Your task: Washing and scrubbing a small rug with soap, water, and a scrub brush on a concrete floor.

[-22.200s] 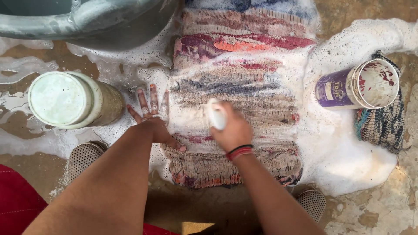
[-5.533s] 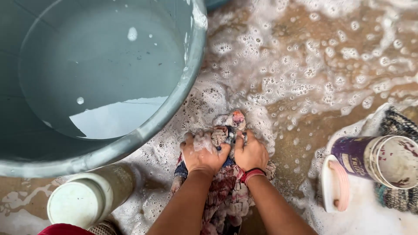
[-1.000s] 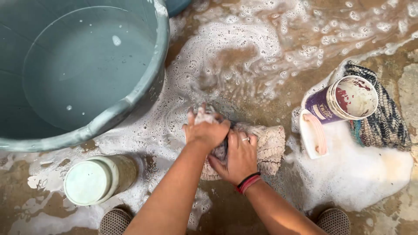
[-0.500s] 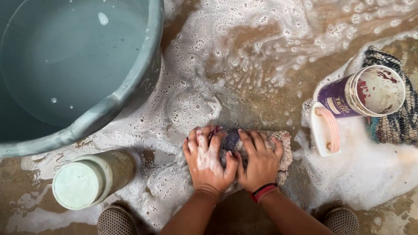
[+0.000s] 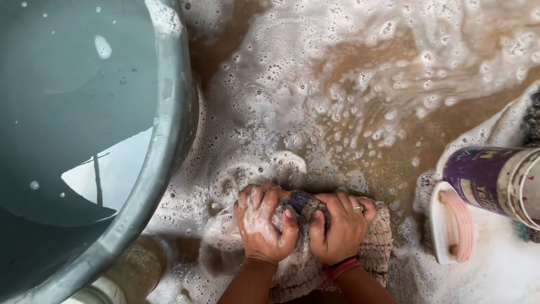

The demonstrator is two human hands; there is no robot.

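Note:
A wet, bunched woven rug (image 5: pixel 371 247), beige with a dark purple patch, lies on the soapy floor at the bottom centre. My left hand (image 5: pixel 260 224), covered in foam, grips its left part with fingers curled into the cloth. Right beside it, my right hand (image 5: pixel 342 226) clutches the same bundle; it wears a ring and a red and black wristband. The two hands touch each other over the dark patch.
A large grey tub (image 5: pixel 163 169) with water fills the left side. A purple tumbler (image 5: pixel 495 180) lies on its side at the right, with a white and pink scrub brush (image 5: pixel 450 224) next to it. A pale canister (image 5: pixel 135 276) stands bottom left. Foamy water covers the brown floor (image 5: pixel 349 84).
My fingers have gone from flat on the rug to curled, gripping it. The view has moved closer, so the tub looks larger and the tumbler sits at the right edge.

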